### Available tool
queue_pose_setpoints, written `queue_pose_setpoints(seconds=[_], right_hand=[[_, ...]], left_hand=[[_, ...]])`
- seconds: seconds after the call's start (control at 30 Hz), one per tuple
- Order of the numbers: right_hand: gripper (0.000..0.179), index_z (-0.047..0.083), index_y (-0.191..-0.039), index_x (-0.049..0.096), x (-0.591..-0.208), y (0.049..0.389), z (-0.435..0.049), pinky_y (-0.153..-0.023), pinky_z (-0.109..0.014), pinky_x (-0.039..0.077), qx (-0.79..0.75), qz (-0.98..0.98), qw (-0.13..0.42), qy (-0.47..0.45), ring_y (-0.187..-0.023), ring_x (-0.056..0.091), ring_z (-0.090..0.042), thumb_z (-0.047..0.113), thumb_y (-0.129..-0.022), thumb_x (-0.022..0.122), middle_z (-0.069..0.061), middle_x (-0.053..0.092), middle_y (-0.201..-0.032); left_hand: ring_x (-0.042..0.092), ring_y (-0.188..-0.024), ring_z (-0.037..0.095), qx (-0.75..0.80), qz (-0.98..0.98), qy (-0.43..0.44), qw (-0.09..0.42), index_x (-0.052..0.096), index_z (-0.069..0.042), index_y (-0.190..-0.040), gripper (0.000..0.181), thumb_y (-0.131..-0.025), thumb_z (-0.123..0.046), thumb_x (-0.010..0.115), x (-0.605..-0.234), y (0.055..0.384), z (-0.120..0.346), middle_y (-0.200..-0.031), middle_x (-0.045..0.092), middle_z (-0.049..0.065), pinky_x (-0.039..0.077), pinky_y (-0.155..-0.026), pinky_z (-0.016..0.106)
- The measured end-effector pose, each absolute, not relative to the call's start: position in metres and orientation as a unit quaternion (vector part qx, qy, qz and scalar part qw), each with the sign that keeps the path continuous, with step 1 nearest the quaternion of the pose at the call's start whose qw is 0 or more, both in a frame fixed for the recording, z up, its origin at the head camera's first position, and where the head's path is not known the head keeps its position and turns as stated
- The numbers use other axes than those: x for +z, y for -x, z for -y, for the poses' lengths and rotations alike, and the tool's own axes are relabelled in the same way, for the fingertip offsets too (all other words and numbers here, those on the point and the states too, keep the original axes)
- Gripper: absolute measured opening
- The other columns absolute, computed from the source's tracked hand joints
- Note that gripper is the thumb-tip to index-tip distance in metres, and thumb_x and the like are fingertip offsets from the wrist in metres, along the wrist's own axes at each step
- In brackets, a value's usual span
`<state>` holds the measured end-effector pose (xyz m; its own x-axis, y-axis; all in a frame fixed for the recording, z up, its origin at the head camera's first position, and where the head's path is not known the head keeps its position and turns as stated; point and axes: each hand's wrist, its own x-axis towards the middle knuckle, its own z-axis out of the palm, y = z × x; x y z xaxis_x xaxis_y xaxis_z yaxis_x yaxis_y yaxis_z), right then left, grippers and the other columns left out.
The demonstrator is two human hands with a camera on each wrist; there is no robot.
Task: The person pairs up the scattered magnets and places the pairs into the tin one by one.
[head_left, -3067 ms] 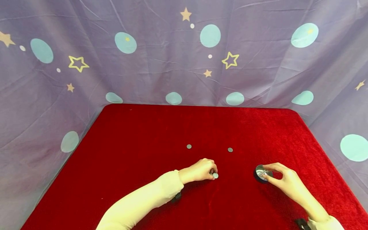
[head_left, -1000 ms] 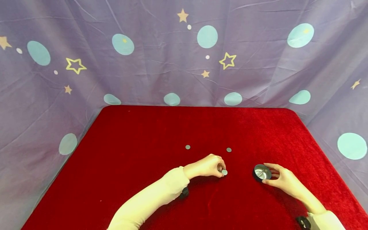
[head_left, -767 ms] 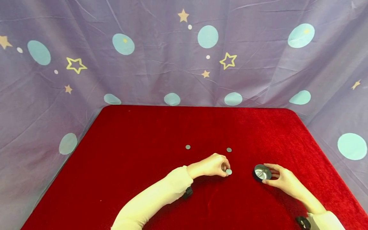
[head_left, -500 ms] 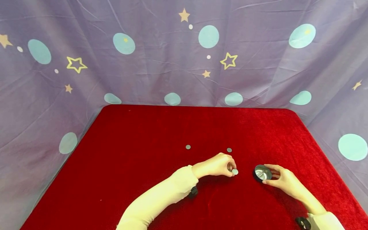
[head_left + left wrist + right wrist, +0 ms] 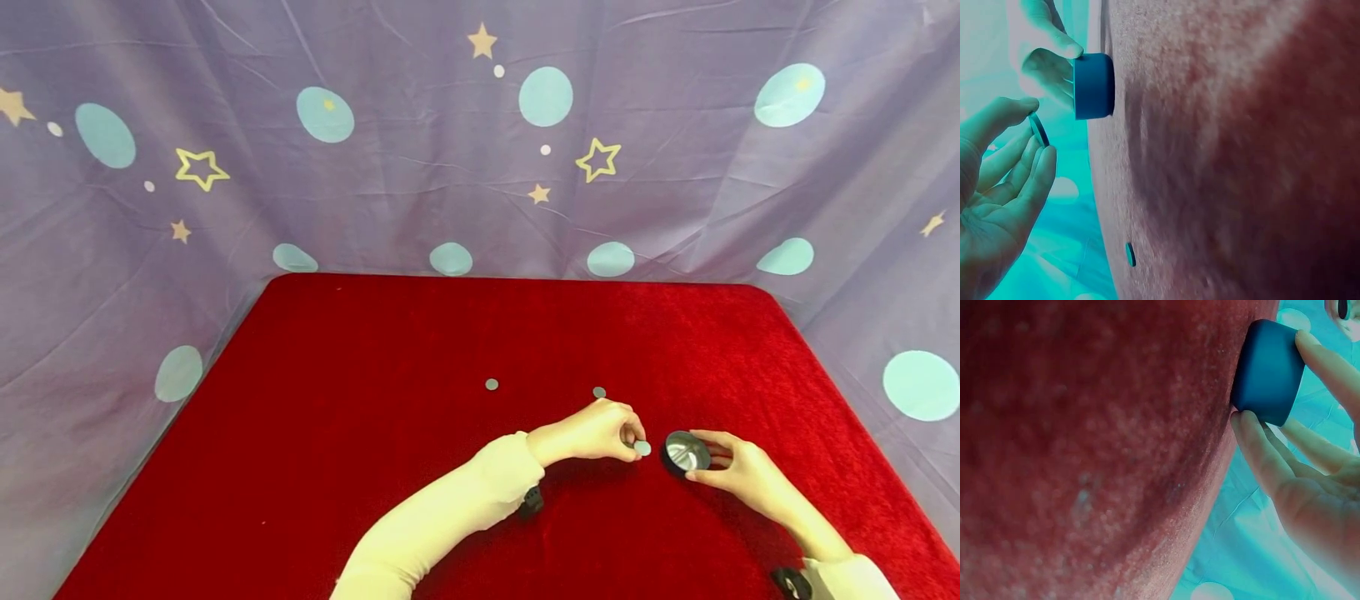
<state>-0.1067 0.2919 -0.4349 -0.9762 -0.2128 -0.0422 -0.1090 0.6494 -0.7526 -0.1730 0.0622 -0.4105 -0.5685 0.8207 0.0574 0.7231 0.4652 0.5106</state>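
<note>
The left hand (image 5: 592, 432) pinched a small disc (image 5: 642, 448) by its edges, near nine o'clock of the dark cup (image 5: 1093, 86); the right hand (image 5: 750, 472) gripped the cup from three; a steady, upright hold seemed best.

Container: one, short, cylindrical, matt blue (image 5: 1268, 372); left end meeting the cloth, interior hidden.
Right hand: one (image 5: 1316, 481); grips the container, a single digit at the upper right edge, fingertips (image 5: 1246, 420) along the lower side.
Left hand: fragment, top right corner, cropped by the frame (image 5: 1352, 325).
Disc: one, dark, at the left hand, partly cut off (image 5: 1343, 307).
Cloth: red, napped, blurred in places, filling the left (image 5: 1085, 437).
Backdrop: cyan, creased (image 5: 1250, 531), pale round spots (image 5: 1212, 592).
</note>
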Motion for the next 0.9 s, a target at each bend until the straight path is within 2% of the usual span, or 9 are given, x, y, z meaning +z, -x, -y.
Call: queue_pose_setpoints(seconds=[0.1,0.3,0.57,0.9], right_hand=[[0.061,-0.011,-0.117,0.047,-0.435,0.107,-0.292,-0.068,-0.027,0.05,-0.415,-0.903,0.066,0.089,-0.088,0.061,-0.03,0.018,-0.07,0.073,-0.024,0.056,-0.105],[0.06,-0.012,-0.116,0.048,-0.437,0.108,-0.293,-0.067,-0.022,0.05,-0.42,-0.9,0.065,0.093,-0.084,0.062,-0.019,0.015,-0.07,0.074,-0.025,0.056,-0.106],[0.061,-0.013,-0.118,0.046,-0.435,0.106,-0.292,-0.067,-0.027,0.051,-0.423,-0.899,0.072,0.085,-0.088,0.06,-0.032,0.017,-0.071,0.073,-0.027,0.055,-0.106],[0.062,-0.013,-0.119,0.045,-0.436,0.107,-0.293,-0.067,-0.027,0.051,-0.421,-0.9,0.082,0.079,-0.089,0.06,-0.032,0.018,-0.072,0.072,-0.027,0.054,-0.107]], left_hand=[[0.05,-0.066,-0.004,0.253,-0.849,-0.454,0.099,0.068,-0.008,-0.089,0.018,-0.072,-0.015,0.071,-0.412,0.173,-0.068,-0.075,0.058,-0.006,0.036,-0.06,0.003],[0.049,-0.065,-0.005,0.247,-0.848,-0.462,0.084,0.069,-0.01,-0.088,0.019,-0.071,-0.016,0.072,-0.414,0.173,-0.076,-0.074,0.058,-0.007,0.035,-0.06,0.002],[0.048,-0.065,-0.007,0.254,-0.848,-0.458,0.083,0.069,-0.011,-0.089,0.019,-0.071,-0.018,0.073,-0.414,0.171,-0.084,-0.074,0.057,-0.009,0.035,-0.061,0.002],[0.049,-0.066,-0.007,0.252,-0.85,-0.457,0.072,0.069,-0.012,-0.09,0.02,-0.072,-0.021,0.072,-0.419,0.167,-0.097,-0.076,0.058,-0.009,0.034,-0.061,0.001]])
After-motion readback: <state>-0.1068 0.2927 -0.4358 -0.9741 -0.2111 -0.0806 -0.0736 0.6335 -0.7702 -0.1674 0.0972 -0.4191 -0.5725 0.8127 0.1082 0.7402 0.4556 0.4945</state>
